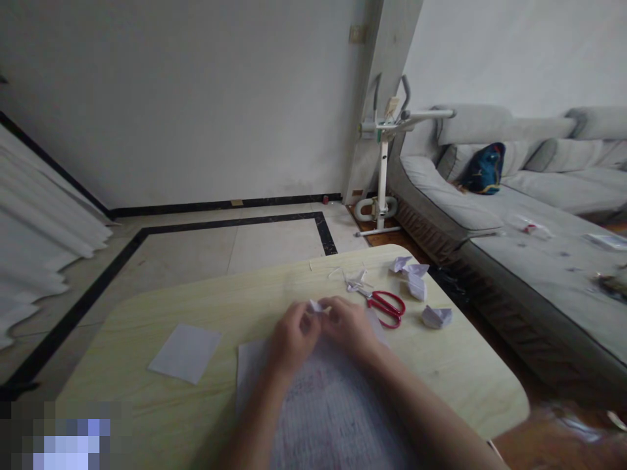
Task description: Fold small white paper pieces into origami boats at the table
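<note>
My left hand [290, 334] and my right hand [351, 326] meet over the middle of a pale wooden table [147, 313]. Both pinch a small folded piece of white paper [316, 305] between their fingertips. Under my forearms lies a large sheet of written paper [333, 405]. A blank white paper square [185, 352] lies flat to the left of my hands.
Red-handled scissors [386, 307] lie just right of my hands, with several folded paper shapes [416, 281] and paper scraps [355, 279] around them. A grey sofa [514, 215] stands to the right, a white exercise machine [382, 170] behind the table, and curtains [44, 222] on the left.
</note>
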`<state>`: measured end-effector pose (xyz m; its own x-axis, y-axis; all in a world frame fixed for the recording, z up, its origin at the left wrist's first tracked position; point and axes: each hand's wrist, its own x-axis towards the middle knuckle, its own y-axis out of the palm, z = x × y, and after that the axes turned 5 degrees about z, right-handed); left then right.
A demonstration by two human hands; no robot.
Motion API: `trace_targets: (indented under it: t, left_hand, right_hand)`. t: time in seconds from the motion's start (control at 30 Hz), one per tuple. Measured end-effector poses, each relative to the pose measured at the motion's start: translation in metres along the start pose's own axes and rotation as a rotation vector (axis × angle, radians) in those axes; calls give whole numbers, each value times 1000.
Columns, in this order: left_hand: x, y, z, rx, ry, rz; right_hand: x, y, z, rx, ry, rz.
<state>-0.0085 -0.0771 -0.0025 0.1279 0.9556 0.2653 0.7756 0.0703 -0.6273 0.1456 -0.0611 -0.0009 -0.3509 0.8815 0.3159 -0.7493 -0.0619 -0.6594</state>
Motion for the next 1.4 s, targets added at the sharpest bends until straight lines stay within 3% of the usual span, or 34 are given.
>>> trace_targets:
  t: [0.43, 0.63, 0.77, 0.93, 1.2, 1.4]
  left_hand:
    - [1, -4, -1, -55, 0, -1]
    - [0, 1, 5, -9, 69, 12]
    - [-1, 3, 3, 61, 106, -19]
    - [1, 2, 6, 174, 213, -105]
    - [2, 4, 8, 310, 311, 2]
    - [9, 5, -17, 318, 363, 38]
  right_hand:
    - [2, -10, 11, 76, 75, 18]
    - [10, -32, 14, 86, 89, -80]
    - [9, -53, 12, 158, 100, -129]
    - [-5, -83, -6, 296, 241, -191]
    - [-53, -154, -44, 216, 298, -406]
    - [-79, -199, -73, 163, 346, -498]
